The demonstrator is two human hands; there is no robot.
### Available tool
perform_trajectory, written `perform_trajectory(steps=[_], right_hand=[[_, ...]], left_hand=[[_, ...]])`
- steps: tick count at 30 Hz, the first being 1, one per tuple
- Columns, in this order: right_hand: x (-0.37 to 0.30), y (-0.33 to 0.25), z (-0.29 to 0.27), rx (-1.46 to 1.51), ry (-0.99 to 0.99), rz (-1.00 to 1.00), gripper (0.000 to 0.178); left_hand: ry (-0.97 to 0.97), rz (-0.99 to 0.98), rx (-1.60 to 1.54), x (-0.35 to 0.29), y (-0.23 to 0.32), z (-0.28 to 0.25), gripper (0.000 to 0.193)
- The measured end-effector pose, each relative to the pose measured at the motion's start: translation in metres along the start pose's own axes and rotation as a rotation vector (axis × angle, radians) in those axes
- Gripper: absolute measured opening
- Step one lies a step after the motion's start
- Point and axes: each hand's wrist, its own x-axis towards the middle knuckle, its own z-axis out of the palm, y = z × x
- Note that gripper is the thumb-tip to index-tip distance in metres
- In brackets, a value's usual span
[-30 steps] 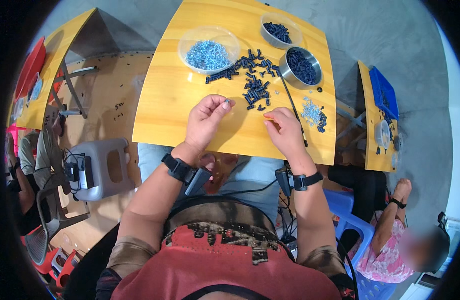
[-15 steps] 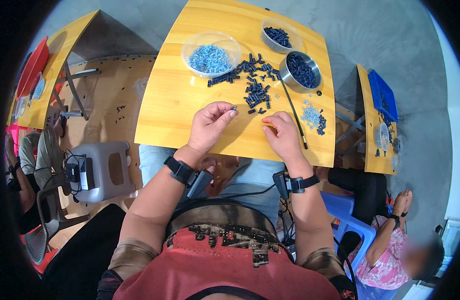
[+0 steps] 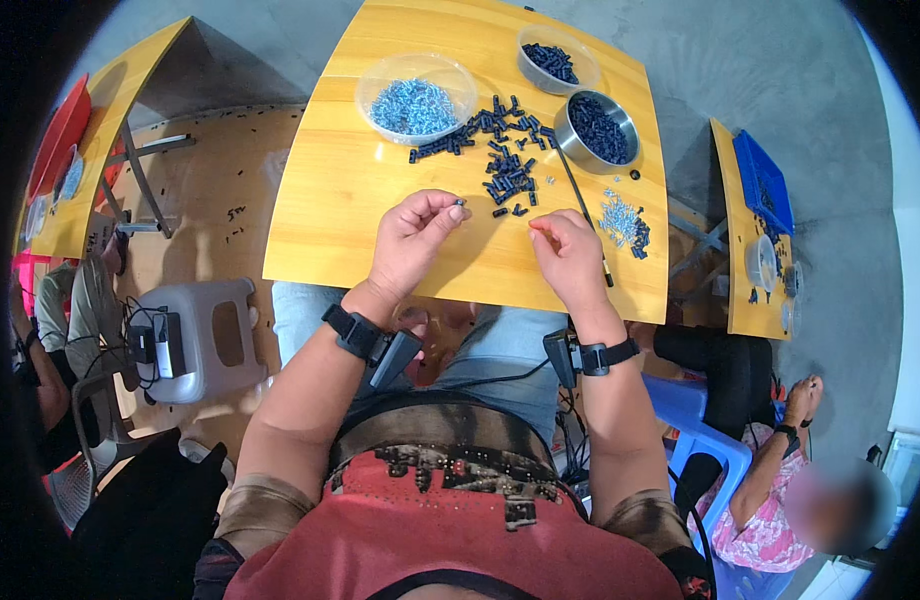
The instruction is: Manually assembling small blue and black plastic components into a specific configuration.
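1. left bare hand [image 3: 413,238] is closed in a pinch, thumb against index finger, with a small dark piece [image 3: 461,202] gripped at the tips; the fingers cover much of it, so its exact shape is hard to make out.
2. that piece sits over the near half of a yellow wood-grain table [image 3: 330,220].
3. right bare hand [image 3: 570,258] is half curled, thumb and index tips close together; i cannot tell whether anything is between them.
4. a loose heap of dark blue-black tube-shaped parts [image 3: 510,175] lies beyond the 2 hands, overlapping too much to count.
5. a clear round plastic bowl [image 3: 363,90] holds tiny light-blue translucent bits [image 3: 413,107], too small to tell apart.
6. a clear plastic tub [image 3: 588,75] and a round silver metal bowl [image 3: 577,158] both hold dark parts, their lower layers hidden.
7. a thin black rod [image 3: 580,195] runs from near the metal bowl to just beside the right hand; a pale blue scatter [image 3: 617,213] lies to its right.
8. at the far left, a seated person [image 3: 50,385] is cut off by the dark rim.
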Motion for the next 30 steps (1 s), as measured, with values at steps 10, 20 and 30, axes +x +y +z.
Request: perform_trajectory(steps=[10,20,30], right_hand=[[0.016,-0.005,0.01,-0.078,0.056,0.018,0.009],[0.024,-0.016,0.019,-0.275,0.069,-0.034,0.011],[0.029,-0.019,0.022,-0.371,0.077,-0.067,0.012]], left_hand=[[0.012,-0.024,-0.044,0.001,0.0,-0.001,0.012],[-0.004,-0.036,-0.06,0.003,0.001,-0.004,0.012],[-0.017,-0.034,-0.089,0.003,0.0,-0.005,0.013]])
